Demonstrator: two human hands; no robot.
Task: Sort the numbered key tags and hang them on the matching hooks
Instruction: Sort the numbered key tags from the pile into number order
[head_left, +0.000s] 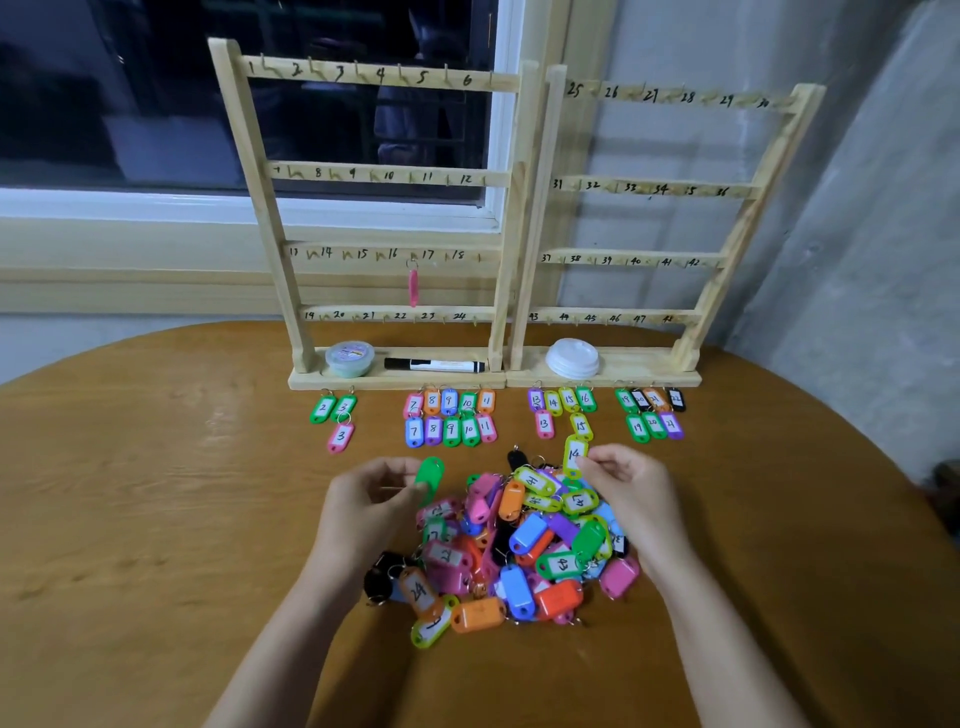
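A heap of coloured numbered key tags (524, 545) lies on the round wooden table between my hands. My left hand (371, 499) pinches a green tag (430, 475) held edge-up, its number hidden. My right hand (626, 480) pinches a yellow-green tag marked 14 (574, 456) just above the heap. Two wooden hook racks stand behind: the left rack (270, 208) numbered 1 to 24, the right rack (727, 249) numbered 25 to 48. One pink tag (413, 287) hangs on the hook by 17. Sorted tags lie in rows (451, 415) before the racks.
On the left rack's base sit a small lidded tub (349, 358) and a black marker (435, 365); white lids (572, 358) sit on the right base. A window lies behind the left rack, a concrete wall at right. The table edge curves away at both sides.
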